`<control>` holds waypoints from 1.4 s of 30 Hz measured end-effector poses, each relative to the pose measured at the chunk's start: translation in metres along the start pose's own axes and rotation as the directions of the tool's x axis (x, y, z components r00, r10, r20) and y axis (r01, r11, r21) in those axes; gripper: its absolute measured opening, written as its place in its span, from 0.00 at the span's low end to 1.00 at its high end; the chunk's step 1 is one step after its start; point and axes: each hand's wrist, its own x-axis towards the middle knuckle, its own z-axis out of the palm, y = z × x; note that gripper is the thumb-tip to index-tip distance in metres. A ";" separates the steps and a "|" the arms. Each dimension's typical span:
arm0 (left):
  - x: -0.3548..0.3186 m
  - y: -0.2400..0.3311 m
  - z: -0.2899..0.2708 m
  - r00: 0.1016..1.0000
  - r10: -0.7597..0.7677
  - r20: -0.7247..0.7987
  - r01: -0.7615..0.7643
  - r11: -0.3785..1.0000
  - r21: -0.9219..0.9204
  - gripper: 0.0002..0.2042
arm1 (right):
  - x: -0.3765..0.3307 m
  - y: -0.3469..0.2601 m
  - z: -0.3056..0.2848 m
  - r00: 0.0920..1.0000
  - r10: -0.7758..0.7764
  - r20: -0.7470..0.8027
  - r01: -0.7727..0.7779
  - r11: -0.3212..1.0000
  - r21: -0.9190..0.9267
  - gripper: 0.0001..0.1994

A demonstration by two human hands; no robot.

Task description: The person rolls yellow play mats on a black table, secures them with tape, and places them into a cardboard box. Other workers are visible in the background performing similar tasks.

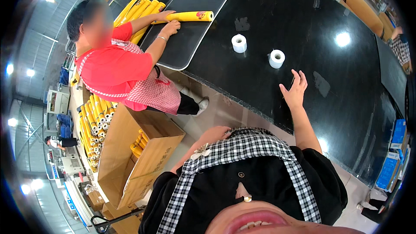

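Observation:
My right hand (295,91) is over the black table (260,89), its fingers spread and holding nothing. Just beyond its fingertips a white roll of labels or tape (276,59) stands with its round core facing up. A second white roll (239,43) stands a little farther left; the two do not touch. My left hand (216,133) rests against my black-and-white checked apron (255,143) at the waist. Its fingers are mostly hidden there, so its grip does not show.
On the left a co-worker in red handles a yellow printed roll (190,16) on a dark board (195,0), beside several more yellow rolls (138,11). A large cardboard box (151,169) stands on the floor. Blue boxes (388,169) sit past the table's right edge.

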 end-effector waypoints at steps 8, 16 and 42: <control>0.008 0.026 -0.015 0.997 0.015 -0.078 -0.011 0.998 0.058 0.20 | 0.046 -0.005 0.028 0.987 -0.130 0.094 0.133 0.991 -0.021 0.40; 0.022 0.044 -0.026 0.993 -0.064 -0.100 0.059 0.997 -0.050 0.21 | 0.073 0.020 0.082 0.983 -0.166 0.081 0.158 0.982 0.100 0.32; 0.174 0.017 -0.100 0.431 -0.151 -0.890 0.332 0.943 0.001 0.26 | 0.071 0.005 0.083 0.983 -0.168 0.073 0.160 0.982 0.097 0.27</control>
